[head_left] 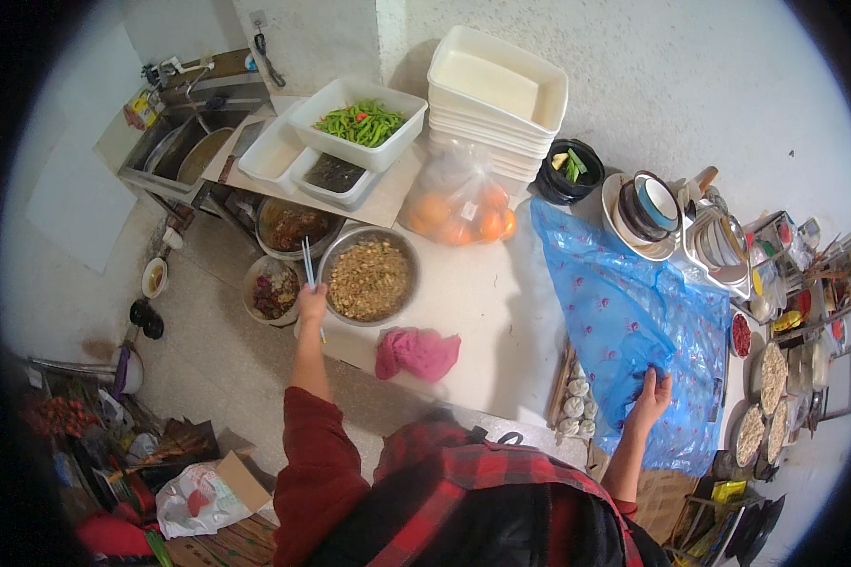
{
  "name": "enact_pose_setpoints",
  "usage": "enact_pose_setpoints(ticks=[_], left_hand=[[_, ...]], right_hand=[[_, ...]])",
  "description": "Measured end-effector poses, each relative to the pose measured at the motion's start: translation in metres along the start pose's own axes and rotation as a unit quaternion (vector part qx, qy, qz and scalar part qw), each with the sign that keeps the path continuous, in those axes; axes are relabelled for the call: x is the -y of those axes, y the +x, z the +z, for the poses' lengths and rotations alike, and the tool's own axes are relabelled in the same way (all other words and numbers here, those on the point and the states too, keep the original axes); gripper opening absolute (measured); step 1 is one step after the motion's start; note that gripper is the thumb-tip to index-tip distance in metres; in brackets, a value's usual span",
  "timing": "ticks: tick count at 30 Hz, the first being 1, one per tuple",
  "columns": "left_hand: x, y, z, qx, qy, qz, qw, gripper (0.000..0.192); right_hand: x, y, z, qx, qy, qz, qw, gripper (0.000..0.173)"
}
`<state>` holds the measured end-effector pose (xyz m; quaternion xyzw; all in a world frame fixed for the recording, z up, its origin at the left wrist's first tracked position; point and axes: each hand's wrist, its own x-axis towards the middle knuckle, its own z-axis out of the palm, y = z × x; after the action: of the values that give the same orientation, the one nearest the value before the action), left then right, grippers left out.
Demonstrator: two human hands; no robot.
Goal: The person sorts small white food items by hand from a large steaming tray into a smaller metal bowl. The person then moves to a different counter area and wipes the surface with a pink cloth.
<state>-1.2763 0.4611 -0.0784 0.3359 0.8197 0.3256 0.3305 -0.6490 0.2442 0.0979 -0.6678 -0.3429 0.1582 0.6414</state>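
Note:
My left hand [313, 303] is closed round a pair of chopsticks [308, 261], which point away from me at the left edge of the table. Just right of it stands a steel bowl [415, 273] of chopped, light brown food. A pink cloth [420, 353] lies crumpled near the table's front edge. On the right, my right hand [652, 397] holds the near part of a blue printed plastic sheet [610, 298] between thumb and fingers. The sheet spreads over the table's right part. Garlic bulbs [576, 407] lie beside its left edge.
Behind are a bag of oranges [461, 212], stacked white trays [496, 85], a tub of green peppers [362, 120] and a black pot [571, 170]. Stacked bowls [642, 212] stand at the back right. A scrap bin [273, 290] is below my left hand.

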Motion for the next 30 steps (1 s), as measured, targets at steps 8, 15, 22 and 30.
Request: enact_pose_setpoints(ticks=[8, 15, 22, 30], left_hand=[[-0.037, -0.036, -0.027, -0.098, 0.286, 0.139, 0.943, 0.035], [-0.061, -0.071, -0.021, -0.005, 0.511, 0.319, 0.798, 0.038], [-0.071, -0.063, 0.026, -0.055, 0.488, 0.366, 0.79, 0.046], [-0.018, -0.211, 0.088, -0.009, 0.254, 0.538, 0.804, 0.038]], right_hand=[[-0.006, 0.002, -0.001, -0.011, -0.016, 0.002, 1.0, 0.008], [0.002, 0.0, -0.009, -0.011, -0.048, 0.05, 0.998, 0.007], [0.014, 0.0, -0.009, -0.014, -0.012, 0.031, 0.999, 0.006], [0.023, -0.004, -0.011, -0.022, 0.015, 0.022, 0.999, 0.006]])
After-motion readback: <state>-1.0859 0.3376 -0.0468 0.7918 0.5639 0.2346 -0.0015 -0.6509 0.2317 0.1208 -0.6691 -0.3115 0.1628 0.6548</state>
